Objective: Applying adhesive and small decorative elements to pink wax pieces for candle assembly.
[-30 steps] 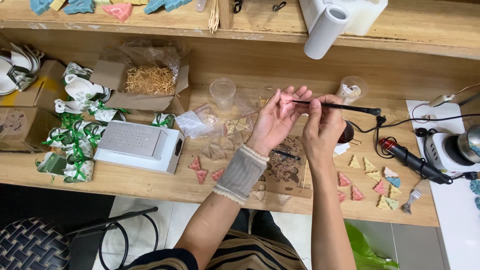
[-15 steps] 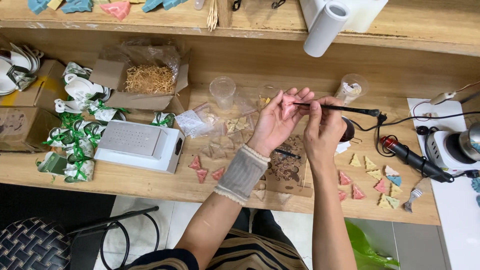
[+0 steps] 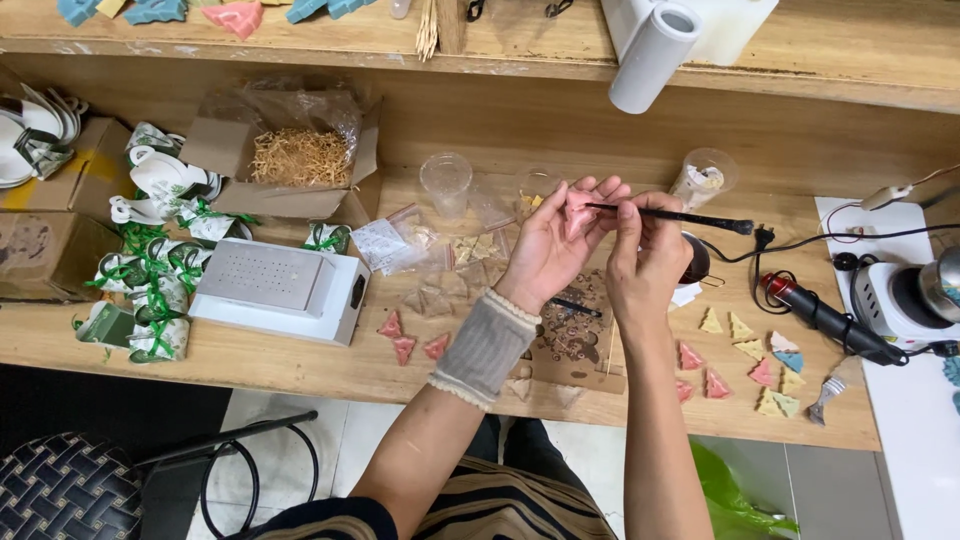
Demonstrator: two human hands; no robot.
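My left hand point(image 3: 552, 245) is raised over the wooden bench point(image 3: 300, 365) with its fingers cupped round a small pink triangular piece point(image 3: 578, 208). My right hand point(image 3: 648, 255) pinches a thin black brush point(image 3: 672, 215) that lies level, its tip touching the pink piece. A grey knitted cuff covers my left wrist. Below the hands lies a stained piece of cardboard point(image 3: 575, 345).
Small pink, yellow and blue triangular pieces point(image 3: 745, 362) lie at the right, three pink ones point(image 3: 405, 340) left of centre. A white box-shaped device point(image 3: 280, 285), ribbon-tied packets point(image 3: 140, 285), a box of straw point(image 3: 300, 155), plastic cups point(image 3: 446, 182), a black corded tool point(image 3: 825, 318) and a paper roll point(image 3: 652, 55) surround the hands.
Both hands stay in the same place. The brush tip shifts only slightly against the pink piece.
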